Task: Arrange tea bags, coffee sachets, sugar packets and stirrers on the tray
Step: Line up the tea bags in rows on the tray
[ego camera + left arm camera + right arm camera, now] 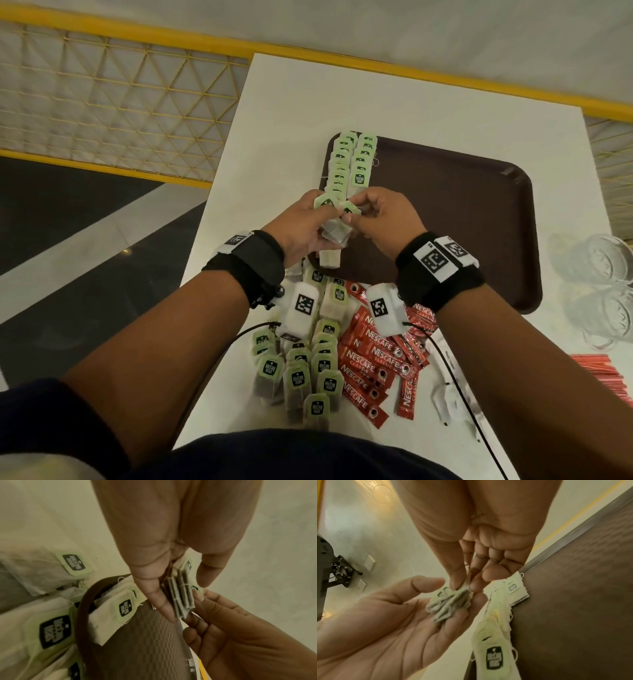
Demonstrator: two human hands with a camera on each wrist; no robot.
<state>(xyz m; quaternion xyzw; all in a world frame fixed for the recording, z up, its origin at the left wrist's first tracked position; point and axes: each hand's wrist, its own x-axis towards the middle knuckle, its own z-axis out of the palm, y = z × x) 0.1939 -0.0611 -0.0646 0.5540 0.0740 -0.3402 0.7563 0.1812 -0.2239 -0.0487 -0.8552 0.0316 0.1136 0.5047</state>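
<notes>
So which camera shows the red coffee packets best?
The head view: the red coffee packets lie in a pile on the white table, near the person, labels readable. Neither wrist view shows them, only tea bags and hands.

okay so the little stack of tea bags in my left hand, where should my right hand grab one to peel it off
Probably pinch the top bag by its upper edge near the green tag, coming from the right, where the right hand is. The left hand covers the left side of the bunch of tea bags, and the bags fan apart at that free edge.
</notes>
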